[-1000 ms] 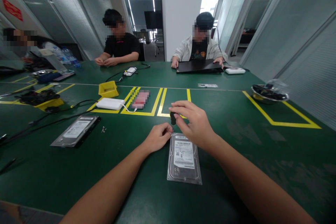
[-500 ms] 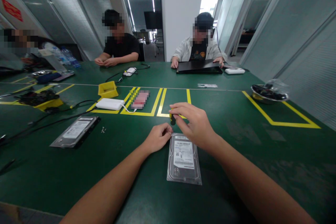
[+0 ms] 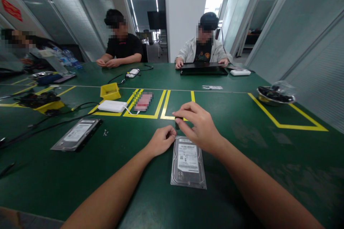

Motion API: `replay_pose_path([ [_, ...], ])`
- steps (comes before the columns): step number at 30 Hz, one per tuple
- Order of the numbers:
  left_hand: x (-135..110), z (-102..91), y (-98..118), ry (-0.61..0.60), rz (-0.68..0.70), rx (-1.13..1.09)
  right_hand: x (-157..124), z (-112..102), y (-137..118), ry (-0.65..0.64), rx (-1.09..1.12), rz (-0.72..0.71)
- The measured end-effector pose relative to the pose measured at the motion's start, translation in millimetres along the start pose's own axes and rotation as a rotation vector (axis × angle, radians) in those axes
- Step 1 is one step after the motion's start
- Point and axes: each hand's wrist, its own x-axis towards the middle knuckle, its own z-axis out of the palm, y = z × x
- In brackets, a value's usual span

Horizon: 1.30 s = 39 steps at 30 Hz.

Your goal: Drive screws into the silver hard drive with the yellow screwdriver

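Note:
A hard drive (image 3: 188, 164) with a white label lies flat on the green table, straight in front of me. At its far left corner, my left hand (image 3: 161, 140) has thumb and fingers pinched together; what they hold, if anything, is hidden. My right hand (image 3: 198, 123) grips the dark handle of a short screwdriver (image 3: 177, 124) between thumb and fingers. The screwdriver stands upright over that same corner, its tip close to my left fingertips. Whether the tip touches a screw is too small to see.
Another hard drive (image 3: 77, 135) lies at left, with tiny screws (image 3: 105, 133) beside it. Beyond are a white power bank (image 3: 112, 106), a phone (image 3: 144, 101), a yellow bin (image 3: 110, 91) and cables. A bowl of dark parts (image 3: 275, 96) stands at right. Co-workers sit across the table.
My right hand's fingers have shifted slightly around the screwdriver, whose handle now shows less yellow. My left hand and the hard drive have stayed put. Across the table, a co-worker's black panel has tilted slightly.

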Motion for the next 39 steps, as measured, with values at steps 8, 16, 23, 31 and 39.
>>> replay_pose_path([
  [8,0.4,0.1,-0.5,-0.010,0.006,0.002,-2.5,1.1,0.3,-0.031,0.003,-0.027],
  [16,0.1,1.3,-2.7,0.003,0.000,0.002,-1.2,1.5,1.6,-0.039,0.001,0.013],
  [23,0.0,0.2,-0.9,-0.001,0.012,-0.006,-0.9,0.9,0.7,0.006,0.011,-0.030],
  [31,0.1,-0.1,-0.1,0.008,0.014,-0.003,-0.4,1.7,0.3,0.012,-0.009,0.004],
  [39,0.2,0.3,-0.8,0.000,0.018,-0.007,-0.7,1.6,1.4,0.019,0.002,-0.014],
])
